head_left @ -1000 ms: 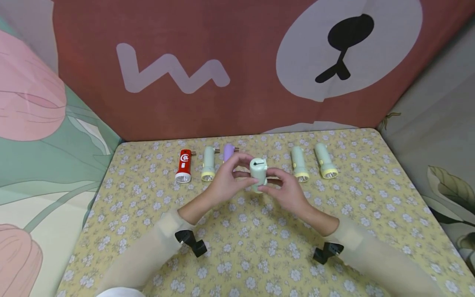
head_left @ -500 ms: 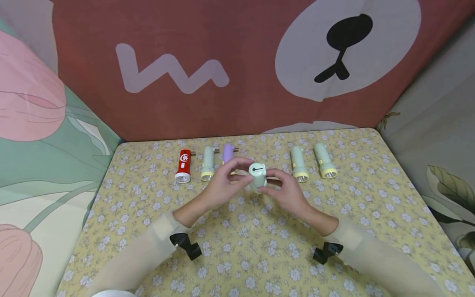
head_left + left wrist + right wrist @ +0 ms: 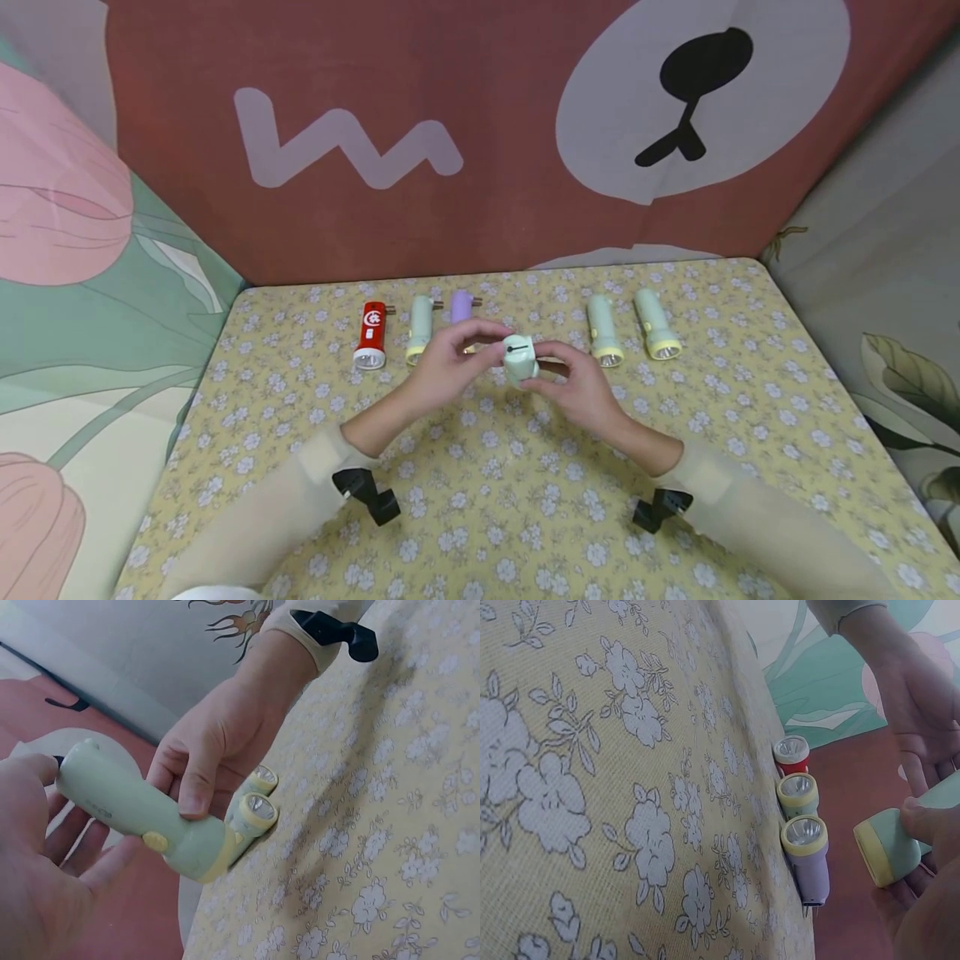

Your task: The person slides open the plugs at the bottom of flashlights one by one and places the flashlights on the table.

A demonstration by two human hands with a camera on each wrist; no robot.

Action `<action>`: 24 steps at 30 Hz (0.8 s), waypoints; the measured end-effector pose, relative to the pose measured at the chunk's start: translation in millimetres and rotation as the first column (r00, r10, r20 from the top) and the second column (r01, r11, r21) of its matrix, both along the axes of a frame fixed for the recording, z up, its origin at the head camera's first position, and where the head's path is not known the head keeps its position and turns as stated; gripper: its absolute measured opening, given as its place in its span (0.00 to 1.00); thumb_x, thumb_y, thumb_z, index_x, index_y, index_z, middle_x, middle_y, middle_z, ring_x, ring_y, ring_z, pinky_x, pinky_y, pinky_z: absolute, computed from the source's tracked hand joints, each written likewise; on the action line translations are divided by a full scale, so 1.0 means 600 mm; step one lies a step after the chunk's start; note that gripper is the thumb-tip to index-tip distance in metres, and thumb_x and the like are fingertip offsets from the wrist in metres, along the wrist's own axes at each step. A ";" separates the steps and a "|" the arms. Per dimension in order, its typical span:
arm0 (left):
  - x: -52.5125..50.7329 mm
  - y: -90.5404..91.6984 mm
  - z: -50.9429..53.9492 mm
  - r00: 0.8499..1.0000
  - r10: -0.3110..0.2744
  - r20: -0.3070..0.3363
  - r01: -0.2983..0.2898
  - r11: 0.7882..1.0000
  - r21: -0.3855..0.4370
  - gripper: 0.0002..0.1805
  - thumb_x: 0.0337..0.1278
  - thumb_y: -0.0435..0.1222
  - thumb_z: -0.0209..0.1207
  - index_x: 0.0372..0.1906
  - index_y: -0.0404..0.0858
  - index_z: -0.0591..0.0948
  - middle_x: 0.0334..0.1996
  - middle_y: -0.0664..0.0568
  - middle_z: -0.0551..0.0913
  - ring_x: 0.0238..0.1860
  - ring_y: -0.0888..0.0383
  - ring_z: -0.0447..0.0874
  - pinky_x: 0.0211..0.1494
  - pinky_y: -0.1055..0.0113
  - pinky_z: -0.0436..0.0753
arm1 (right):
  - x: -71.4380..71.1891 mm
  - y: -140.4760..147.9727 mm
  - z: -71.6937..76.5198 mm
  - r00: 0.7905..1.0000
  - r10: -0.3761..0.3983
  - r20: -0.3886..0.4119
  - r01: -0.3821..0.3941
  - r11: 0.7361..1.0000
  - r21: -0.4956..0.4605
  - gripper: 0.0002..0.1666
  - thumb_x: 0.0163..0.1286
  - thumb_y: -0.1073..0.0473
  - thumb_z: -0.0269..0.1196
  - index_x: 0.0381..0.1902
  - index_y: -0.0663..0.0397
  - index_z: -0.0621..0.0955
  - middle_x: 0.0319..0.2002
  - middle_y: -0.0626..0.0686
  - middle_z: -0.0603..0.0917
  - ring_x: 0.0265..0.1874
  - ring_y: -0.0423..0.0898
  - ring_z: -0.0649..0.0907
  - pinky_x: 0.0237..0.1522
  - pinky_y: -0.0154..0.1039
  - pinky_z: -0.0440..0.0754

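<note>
A pale green flashlight (image 3: 519, 367) is held above the table between both hands, its slotted tail end facing up in the head view. The right hand (image 3: 581, 387) grips its body near the lamp end, thumb on the near side. At the tail end is the left hand (image 3: 442, 367), with its thumb and forefinger on either side. In the left wrist view the flashlight (image 3: 135, 799) shows a yellow switch and yellow rim; a fingertip of the left hand (image 3: 45, 847) touches the tail beside a dark spot. The right wrist view shows its lamp end (image 3: 892, 844) beside the right hand (image 3: 937, 907).
On the floral-covered table (image 3: 487, 500) lie a red flashlight (image 3: 372, 327), a green one (image 3: 422, 319) and a purple one (image 3: 461, 306) at left. Two green flashlights (image 3: 602, 322) (image 3: 655, 318) lie at right. A reddish-brown cloth wall (image 3: 510, 208) stands behind.
The left hand has shifted slightly left, its thumb now at the tail's top. The held flashlight's tail end has tipped a little down and left. The right hand has hardly moved.
</note>
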State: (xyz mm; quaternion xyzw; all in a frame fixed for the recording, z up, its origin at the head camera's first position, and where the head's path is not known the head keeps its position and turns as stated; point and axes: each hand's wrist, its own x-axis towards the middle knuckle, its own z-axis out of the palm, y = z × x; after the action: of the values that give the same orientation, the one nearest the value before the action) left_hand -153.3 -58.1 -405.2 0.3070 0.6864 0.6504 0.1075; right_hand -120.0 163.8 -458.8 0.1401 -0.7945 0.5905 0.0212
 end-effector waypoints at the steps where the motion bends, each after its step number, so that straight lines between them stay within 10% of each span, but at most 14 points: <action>1: 0.000 0.001 0.002 1.000 0.007 0.007 -0.007 1.000 -0.007 0.12 0.72 0.26 0.57 0.55 0.26 0.80 0.53 0.39 0.82 0.51 0.50 0.85 0.54 0.56 0.87 | 0.000 0.000 -0.001 1.000 -0.001 0.000 0.001 1.000 0.001 0.22 0.61 0.68 0.74 0.54 0.61 0.83 0.55 0.57 0.84 0.58 0.54 0.81 0.62 0.47 0.81; 24: 0.005 0.010 0.027 0.988 0.123 0.093 -0.106 0.979 -0.174 0.07 0.69 0.31 0.61 0.47 0.32 0.83 0.46 0.45 0.84 0.47 0.52 0.82 0.48 0.61 0.87 | 0.001 -0.014 -0.004 0.998 -0.023 0.058 0.023 1.000 -0.004 0.22 0.61 0.68 0.75 0.53 0.61 0.84 0.52 0.58 0.84 0.56 0.54 0.82 0.60 0.46 0.82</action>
State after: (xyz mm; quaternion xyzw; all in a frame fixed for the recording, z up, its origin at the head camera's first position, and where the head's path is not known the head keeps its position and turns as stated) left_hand -150.5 -52.2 -388.7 0.2225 0.7489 0.6103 0.1307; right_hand -119.4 155.3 -461.0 0.1138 -0.7949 0.5959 0.0053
